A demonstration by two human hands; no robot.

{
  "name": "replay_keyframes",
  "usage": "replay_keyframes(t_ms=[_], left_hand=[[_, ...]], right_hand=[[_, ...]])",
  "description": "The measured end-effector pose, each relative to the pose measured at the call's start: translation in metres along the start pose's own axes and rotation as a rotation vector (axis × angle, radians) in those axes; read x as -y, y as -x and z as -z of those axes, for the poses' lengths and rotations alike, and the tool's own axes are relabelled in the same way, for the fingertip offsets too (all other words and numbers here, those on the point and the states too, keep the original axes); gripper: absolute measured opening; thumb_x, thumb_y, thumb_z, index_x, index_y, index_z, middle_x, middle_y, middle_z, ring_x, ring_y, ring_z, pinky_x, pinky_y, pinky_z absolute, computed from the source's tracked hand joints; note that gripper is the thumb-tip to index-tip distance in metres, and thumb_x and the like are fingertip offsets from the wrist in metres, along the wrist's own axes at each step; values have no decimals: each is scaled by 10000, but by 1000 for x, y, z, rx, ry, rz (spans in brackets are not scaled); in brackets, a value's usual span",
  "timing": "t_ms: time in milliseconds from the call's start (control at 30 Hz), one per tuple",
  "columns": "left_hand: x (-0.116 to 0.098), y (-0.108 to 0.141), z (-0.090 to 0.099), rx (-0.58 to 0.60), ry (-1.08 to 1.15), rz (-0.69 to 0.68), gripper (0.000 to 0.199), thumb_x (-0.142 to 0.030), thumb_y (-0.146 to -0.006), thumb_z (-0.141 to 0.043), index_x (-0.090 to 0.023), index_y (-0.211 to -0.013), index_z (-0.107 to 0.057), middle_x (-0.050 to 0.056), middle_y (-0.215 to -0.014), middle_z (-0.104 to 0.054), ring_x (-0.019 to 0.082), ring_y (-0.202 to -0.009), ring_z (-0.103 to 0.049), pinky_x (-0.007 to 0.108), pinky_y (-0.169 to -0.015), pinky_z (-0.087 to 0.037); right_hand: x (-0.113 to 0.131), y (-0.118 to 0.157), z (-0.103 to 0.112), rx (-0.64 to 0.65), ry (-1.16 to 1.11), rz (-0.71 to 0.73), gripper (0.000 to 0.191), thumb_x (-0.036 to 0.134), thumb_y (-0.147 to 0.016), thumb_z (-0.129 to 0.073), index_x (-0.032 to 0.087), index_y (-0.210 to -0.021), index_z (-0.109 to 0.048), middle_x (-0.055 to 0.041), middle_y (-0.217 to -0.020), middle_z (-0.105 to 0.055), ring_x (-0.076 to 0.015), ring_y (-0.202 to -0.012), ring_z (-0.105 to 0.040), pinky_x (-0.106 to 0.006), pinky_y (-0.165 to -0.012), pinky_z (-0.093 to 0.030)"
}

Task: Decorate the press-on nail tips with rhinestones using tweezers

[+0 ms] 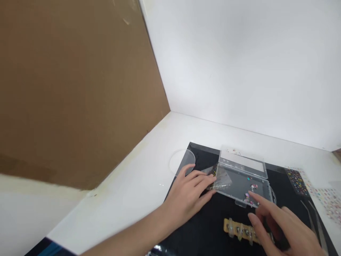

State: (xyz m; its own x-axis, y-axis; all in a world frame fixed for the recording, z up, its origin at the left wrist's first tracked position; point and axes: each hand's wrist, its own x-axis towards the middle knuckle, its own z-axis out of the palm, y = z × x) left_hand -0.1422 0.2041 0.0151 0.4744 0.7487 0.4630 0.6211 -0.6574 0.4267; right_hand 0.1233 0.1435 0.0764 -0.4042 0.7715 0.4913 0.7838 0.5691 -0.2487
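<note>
Right hand, thumb and index apart, is at charms in the box; left hand, fingers slightly spread, touches plastic bag.

Case: clear plastic, shallow, rectangular, open, flat on black mat; lid laid back on far side, white strip in lid. Charms: tiny, mixed colors, loose in case, mostly toward right end, right index fingertip at near cluster. Bag: clear, crinkled, small dark and gold contents, overlaps case's left end, under left-hand fingers.
</note>
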Motion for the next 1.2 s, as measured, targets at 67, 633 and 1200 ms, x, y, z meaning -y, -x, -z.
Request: replay_keyframes(t_ms=[67,633,1200], left_hand=[[-2,1,4,-82,-1,-23,190,-190,-1078,-577,-240,-1211,-704,-3,-1105,-849,177,-981,-806,463,-1091,-559],[-71,-32,-20,-267,832,210,664,-532,-1033,-693,-296,-1610,-464,167,-1518,-637,277,-1332,-697,402,-1048,-643],[-82,-36,-27,-95,1589,475,439,-334,-810,-973,-241,-1197,-788,49,-1007,-858,155,-897,-829,196,-818,-668]], right_hand=[[0,-10,0,1,-113,-89,302,371,-1078,-615,222,-1336,-662,50,-730,-732,-72,-502,-657,-111,-534,-562],[3,2,-28,-287,-892,-459,315,418,-987,-759,329,-1287,-728,-60,-1027,-830,-198,-874,-831,-266,-760,-686],[-1,-3,-9,-424,-33,-73,110,280,-1078,-596,215,-1122,-673,-46,-933,-707,-135,-748,-721,-226,-640,-609]])
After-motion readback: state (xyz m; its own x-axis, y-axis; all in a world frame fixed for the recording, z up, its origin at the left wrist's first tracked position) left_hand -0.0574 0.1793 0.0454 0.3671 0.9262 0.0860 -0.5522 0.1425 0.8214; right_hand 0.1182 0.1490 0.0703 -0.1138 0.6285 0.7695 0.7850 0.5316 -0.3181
